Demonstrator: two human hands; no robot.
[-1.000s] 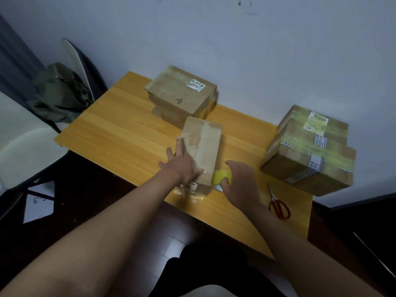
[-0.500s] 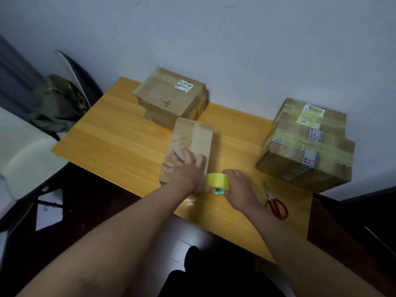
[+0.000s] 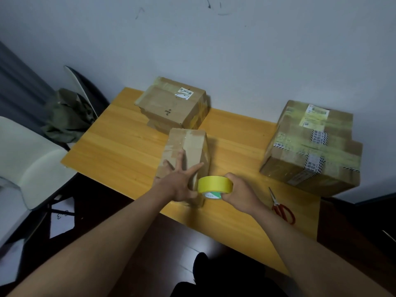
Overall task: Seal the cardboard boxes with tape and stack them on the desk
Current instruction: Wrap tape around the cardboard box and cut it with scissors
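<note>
- Narrow cardboard box (image 3: 188,146): lies lengthwise at the middle of the wooden desk (image 3: 120,146), clear tape along its top seam, near end at the front edge.
- Left hand (image 3: 180,181): fingers spread and straight, pressed flat on the box's near top; grips nothing.
- Right hand (image 3: 240,196): fingers curled round the yellow tape roll (image 3: 215,185), holding it just off the box's near right corner.
- Rear stack of boxes (image 3: 173,103): two taped cartons, by the wall, just behind the narrow box.
- Right stack of boxes (image 3: 310,146): larger cartons with yellow tape and labels, at the desk's right end.
- Red-handled scissors (image 3: 281,207): flat on the desk, between the right hand and the right stack.
- White chair (image 3: 27,159): left of the desk.
</note>
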